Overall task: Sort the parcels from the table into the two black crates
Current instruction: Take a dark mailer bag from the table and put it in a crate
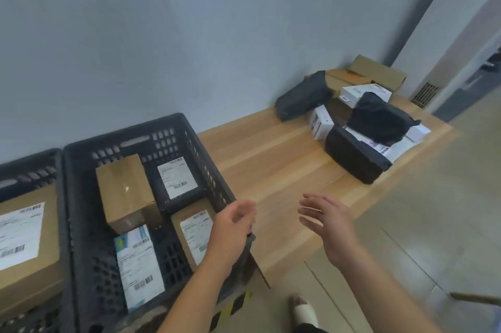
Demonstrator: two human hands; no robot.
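While both hands hang over the front edge of the wooden table (271, 159), neither grips anything. The left hand (235, 220) sits above the near right corner of the right crate (151, 140) with its fingers loosely curled and empty; motion blur hides whether it touches the rim. The right hand (325, 217) is spread flat, fingers straight and slightly apart, palm turned toward the left hand, just beside it over bare wood.

The right crate stands at the table's left end against the grey wall (189, 34). Four parcels lie in it: a plain brown box (123, 189) at the back left, a black parcel (177, 178) with a white label at the back right, a labelled brown box (193, 235) at the front right, and a white packet (138, 262) with barcodes at the front left. The left crate (29, 167) touches it on the left and holds a large brown carton (27, 238) with a white shipping label.

At the far right corner of the table lies the unsorted pile (360, 116), well apart from the hands: black bags, white boxes and brown cartons, stacked and leaning on each other.

A shoe (303, 311) shows on the floor below the front edge.
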